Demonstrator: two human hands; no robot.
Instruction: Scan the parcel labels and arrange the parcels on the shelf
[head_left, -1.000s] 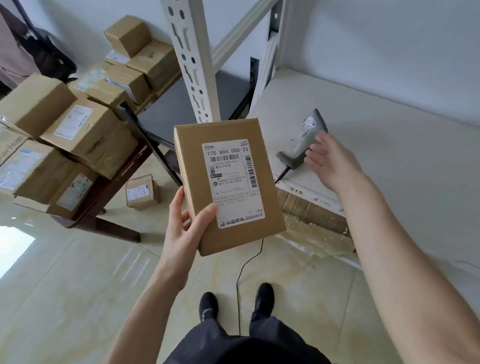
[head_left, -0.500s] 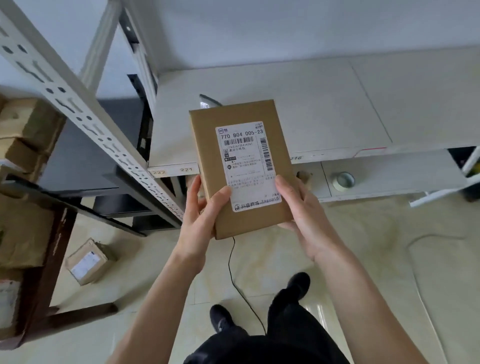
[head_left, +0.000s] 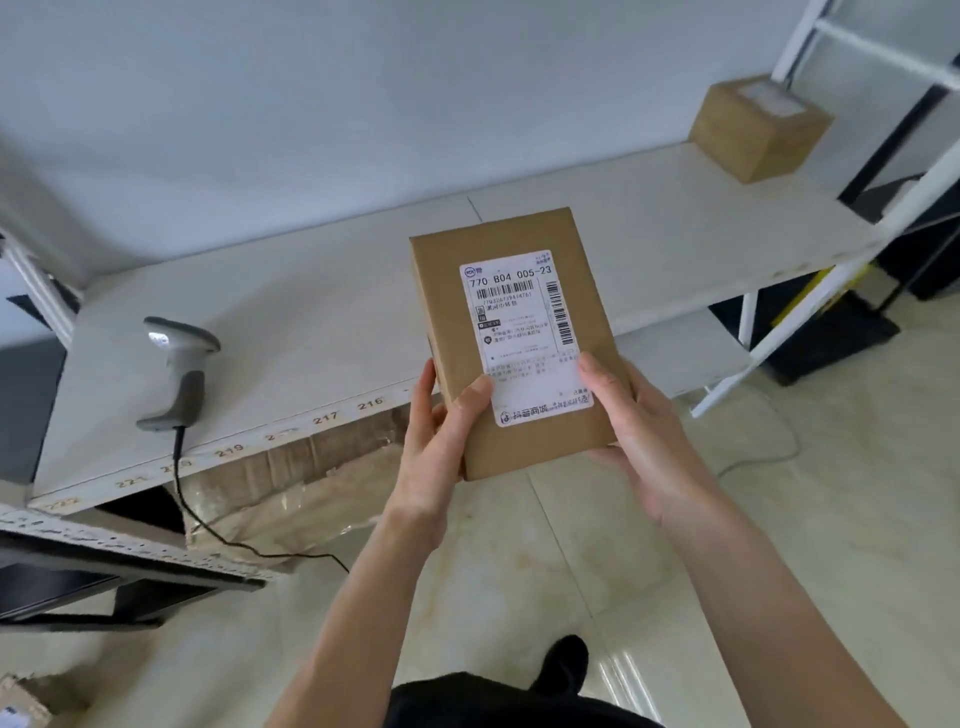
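Both your hands are clamped on the parcel (head_left: 514, 343): left hand (head_left: 436, 441) wraps its lower left edge, thumb lying across the front beside the label (head_left: 524, 338), fingers curled round the side; right hand (head_left: 639, 436) takes the lower right corner, thumb on the front at the label's right edge, palm under the bottom. You grip only the lower third, so the rest of the box stands above your hands, label face toward you, slightly tilted, top end over the front part of the shelf (head_left: 322, 322), bottom end out over the floor (head_left: 779, 519). Label reads 770 B04 005-23, barcodes unobstructed; your thumbs cover only its lower corners

Around: the scanner (head_left: 179, 371) lies on the shelf well to the left of the parcel, near the front edge, its cable (head_left: 208, 525) dropping over the edge to the floor. Another parcel (head_left: 758, 130) sits at the far right end of the shelf, against the white upright (head_left: 852, 254), well apart from yours. Shelf front edge carries number tags 216 to 222. Under the shelf, a flattened carton in clear film (head_left: 291, 478). Shelf stretch between scanner and far parcel is bare board

Versus half a second back: same two-hand hold, grip points about unchanged. View has swung right, so the scanner now shows in full at left and the far-right parcel has come into view. A second back only your left hand held the box and your right was at the scanner
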